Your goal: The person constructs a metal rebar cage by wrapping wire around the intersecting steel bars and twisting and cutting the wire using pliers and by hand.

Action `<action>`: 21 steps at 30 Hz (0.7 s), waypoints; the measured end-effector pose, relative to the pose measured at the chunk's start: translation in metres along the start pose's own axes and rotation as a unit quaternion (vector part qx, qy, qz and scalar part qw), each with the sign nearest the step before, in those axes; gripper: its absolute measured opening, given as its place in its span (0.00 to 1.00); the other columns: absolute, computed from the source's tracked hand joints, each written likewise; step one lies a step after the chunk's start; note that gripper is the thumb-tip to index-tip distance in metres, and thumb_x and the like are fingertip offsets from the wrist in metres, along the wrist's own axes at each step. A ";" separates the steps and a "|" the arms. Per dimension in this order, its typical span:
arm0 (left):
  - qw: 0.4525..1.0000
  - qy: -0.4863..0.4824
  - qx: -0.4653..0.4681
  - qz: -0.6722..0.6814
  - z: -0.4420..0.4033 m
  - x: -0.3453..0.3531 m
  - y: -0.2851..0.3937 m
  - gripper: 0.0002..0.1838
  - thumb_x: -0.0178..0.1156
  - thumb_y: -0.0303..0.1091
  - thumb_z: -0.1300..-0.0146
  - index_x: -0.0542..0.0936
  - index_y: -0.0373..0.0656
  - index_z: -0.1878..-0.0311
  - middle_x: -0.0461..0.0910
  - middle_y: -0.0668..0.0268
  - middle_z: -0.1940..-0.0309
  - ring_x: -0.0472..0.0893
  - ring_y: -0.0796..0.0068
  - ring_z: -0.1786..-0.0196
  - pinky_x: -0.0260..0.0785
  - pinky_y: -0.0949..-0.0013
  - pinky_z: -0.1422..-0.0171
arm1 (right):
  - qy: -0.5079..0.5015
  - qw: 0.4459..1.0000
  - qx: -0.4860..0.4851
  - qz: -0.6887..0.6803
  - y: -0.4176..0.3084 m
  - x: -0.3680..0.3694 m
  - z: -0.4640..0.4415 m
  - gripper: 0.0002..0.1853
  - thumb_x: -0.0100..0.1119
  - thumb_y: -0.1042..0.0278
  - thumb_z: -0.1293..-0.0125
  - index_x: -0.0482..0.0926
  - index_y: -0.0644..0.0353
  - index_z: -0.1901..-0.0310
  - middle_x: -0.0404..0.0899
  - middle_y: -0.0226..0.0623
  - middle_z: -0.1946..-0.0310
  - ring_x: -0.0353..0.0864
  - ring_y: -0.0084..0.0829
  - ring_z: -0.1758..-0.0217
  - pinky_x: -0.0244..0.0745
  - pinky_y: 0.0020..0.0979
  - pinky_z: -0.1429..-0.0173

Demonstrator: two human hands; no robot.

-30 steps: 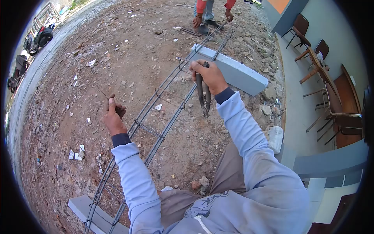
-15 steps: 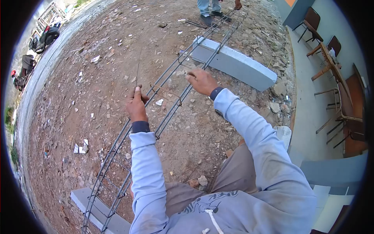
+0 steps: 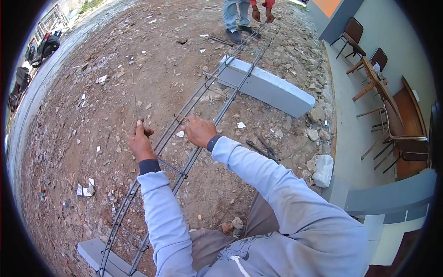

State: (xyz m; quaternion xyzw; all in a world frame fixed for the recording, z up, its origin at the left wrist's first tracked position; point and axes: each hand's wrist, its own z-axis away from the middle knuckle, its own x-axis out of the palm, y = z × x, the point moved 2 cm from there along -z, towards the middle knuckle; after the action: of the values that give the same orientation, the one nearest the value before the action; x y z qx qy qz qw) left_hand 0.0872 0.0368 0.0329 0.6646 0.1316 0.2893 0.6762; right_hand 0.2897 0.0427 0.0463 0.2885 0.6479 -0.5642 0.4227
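Observation:
A long rebar cage (image 3: 184,175) of dark bars and rectangular stirrups runs diagonally in front of me. My left hand (image 3: 142,141), on the cage's left side, pinches a thin wire (image 3: 135,94) that sticks up from the fingers. My right hand (image 3: 200,131) is over the cage by a stirrup, its fingers closed at the left-hand bars. Whatever those fingertips grip is too small to make out. The cage rests across a light grey block (image 3: 272,90) farther off and another grey block (image 3: 90,253) at lower left.
Another person's hands (image 3: 263,15) are at the far end of the cage. A dark tool (image 3: 264,150) lies on the rubble-strewn ground, right of the cage. A white lump (image 3: 323,171) sits near the floor edge. Chairs (image 3: 354,31) and a wooden table (image 3: 380,85) stand at right.
My right hand has moved down and left along the cage, closer to my left hand. The left hand still holds the wire. The other person's second hand now shows at the far end.

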 end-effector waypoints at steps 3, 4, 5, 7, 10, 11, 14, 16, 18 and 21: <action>1.000 0.018 -0.011 0.000 -0.005 -0.004 -0.001 0.14 0.54 0.38 0.34 0.81 0.39 0.55 0.73 0.71 0.83 0.73 0.81 0.77 0.65 0.76 0.68 | -0.035 0.999 0.026 0.011 0.001 -0.002 -0.002 0.24 0.51 0.50 0.35 0.70 0.67 0.52 0.77 0.56 0.55 0.78 0.53 0.52 0.72 0.47 0.48; 1.000 0.017 -0.017 -0.003 -0.005 -0.005 -0.002 0.14 0.54 0.38 0.34 0.81 0.39 0.55 0.73 0.71 0.83 0.73 0.81 0.77 0.65 0.76 0.68 | -0.048 0.998 0.034 0.012 0.001 -0.002 -0.003 0.25 0.51 0.49 0.35 0.69 0.67 0.50 0.76 0.55 0.54 0.78 0.52 0.51 0.72 0.47 0.48; 1.000 0.017 -0.024 -0.007 -0.005 -0.006 -0.003 0.14 0.54 0.38 0.34 0.81 0.38 0.55 0.73 0.71 0.83 0.73 0.80 0.77 0.65 0.76 0.67 | -0.042 0.999 0.022 0.014 0.001 -0.002 -0.003 0.25 0.51 0.49 0.35 0.69 0.67 0.50 0.76 0.56 0.53 0.78 0.52 0.50 0.72 0.46 0.47; 1.000 0.018 -0.019 -0.004 -0.003 -0.003 -0.005 0.14 0.54 0.39 0.34 0.81 0.38 0.55 0.73 0.70 0.83 0.73 0.80 0.77 0.65 0.75 0.67 | -0.033 0.999 -0.001 0.016 0.002 -0.002 0.000 0.26 0.51 0.49 0.35 0.69 0.67 0.50 0.75 0.57 0.52 0.77 0.52 0.49 0.72 0.46 0.47; 1.000 0.016 -0.016 -0.016 0.002 0.008 -0.005 0.14 0.54 0.38 0.34 0.81 0.38 0.55 0.73 0.70 0.83 0.73 0.80 0.77 0.66 0.75 0.67 | -0.042 0.999 -0.015 0.008 0.005 -0.005 0.000 0.27 0.52 0.49 0.36 0.69 0.68 0.49 0.74 0.58 0.49 0.75 0.51 0.46 0.70 0.45 0.44; 0.999 0.014 -0.017 -0.023 0.005 0.010 -0.006 0.14 0.54 0.38 0.34 0.81 0.38 0.55 0.73 0.70 0.83 0.73 0.80 0.77 0.66 0.74 0.67 | -0.053 0.998 -0.014 -0.012 0.008 -0.005 0.000 0.28 0.53 0.48 0.36 0.68 0.68 0.48 0.73 0.57 0.49 0.75 0.51 0.45 0.69 0.44 0.43; 0.999 0.004 0.006 -0.048 0.006 0.014 -0.010 0.15 0.53 0.38 0.34 0.81 0.37 0.56 0.72 0.70 0.83 0.73 0.80 0.77 0.66 0.74 0.68 | -0.050 0.993 -0.034 -0.101 0.018 -0.009 -0.007 0.32 0.55 0.47 0.37 0.66 0.68 0.43 0.73 0.56 0.47 0.73 0.49 0.42 0.67 0.42 0.39; 0.999 -0.001 0.001 -0.034 0.005 0.015 -0.010 0.15 0.54 0.38 0.34 0.81 0.36 0.56 0.73 0.70 0.83 0.73 0.80 0.77 0.66 0.74 0.68 | 0.004 0.977 -0.070 -0.200 0.034 -0.015 -0.013 0.35 0.56 0.46 0.38 0.64 0.68 0.40 0.73 0.55 0.47 0.71 0.48 0.40 0.65 0.40 0.37; 0.999 0.000 0.006 -0.038 0.006 0.013 -0.011 0.15 0.54 0.38 0.34 0.82 0.36 0.57 0.74 0.69 0.83 0.73 0.80 0.77 0.67 0.75 0.68 | 0.084 0.965 -0.046 -0.244 0.053 -0.037 -0.022 0.36 0.57 0.47 0.37 0.61 0.68 0.37 0.72 0.54 0.45 0.71 0.45 0.39 0.65 0.38 0.36; 0.998 -0.003 0.020 -0.054 0.008 0.014 -0.015 0.15 0.54 0.38 0.34 0.81 0.35 0.57 0.76 0.68 0.81 0.75 0.79 0.76 0.68 0.75 0.66 | 0.195 0.912 -0.002 -0.359 0.087 -0.081 -0.035 0.37 0.56 0.50 0.36 0.59 0.70 0.35 0.71 0.54 0.43 0.71 0.41 0.39 0.65 0.34 0.36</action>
State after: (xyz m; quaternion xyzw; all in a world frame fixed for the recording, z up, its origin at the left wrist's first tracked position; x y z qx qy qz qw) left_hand 0.1060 0.0392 0.0214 0.6707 0.1712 0.2479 0.6777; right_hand 0.3947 0.1027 0.0746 0.1399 0.7785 -0.6092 0.0569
